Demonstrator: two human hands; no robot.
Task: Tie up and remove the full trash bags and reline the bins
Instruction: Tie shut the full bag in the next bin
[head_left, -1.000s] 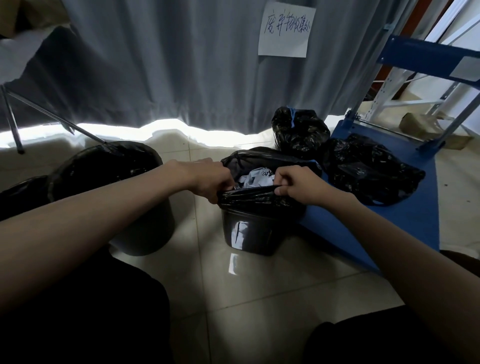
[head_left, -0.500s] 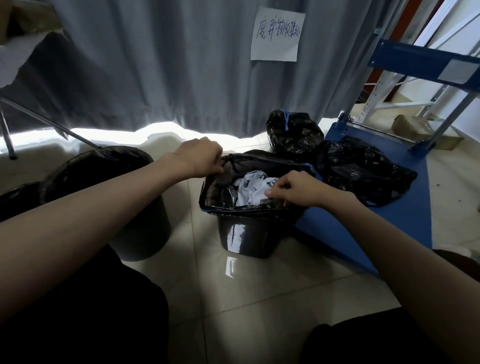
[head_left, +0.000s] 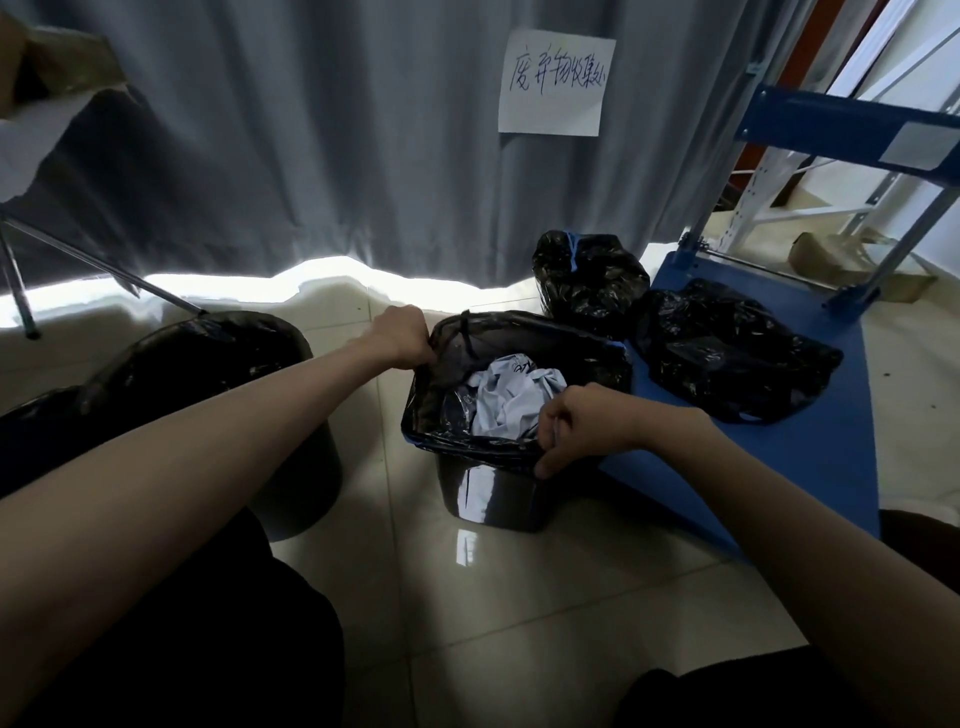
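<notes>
The left hand (head_left: 402, 338) grips the far left edge of the black bag (head_left: 524, 332) lining a small dark bin (head_left: 488, 493), while the right hand (head_left: 582, 428) pinches its near edge. Crumpled white paper (head_left: 506, 397) lies inside. Two tied black bags (head_left: 592, 280) sit just behind, beside a blue cart (head_left: 810, 467).

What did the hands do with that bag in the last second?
The left hand moved from the bin's near rim to the far-left rim, gripping the liner; the right hand slid to the near-right rim, still pinching it. The bag mouth went from bunched to spread open. The small bin and tied bags stayed put.
</notes>
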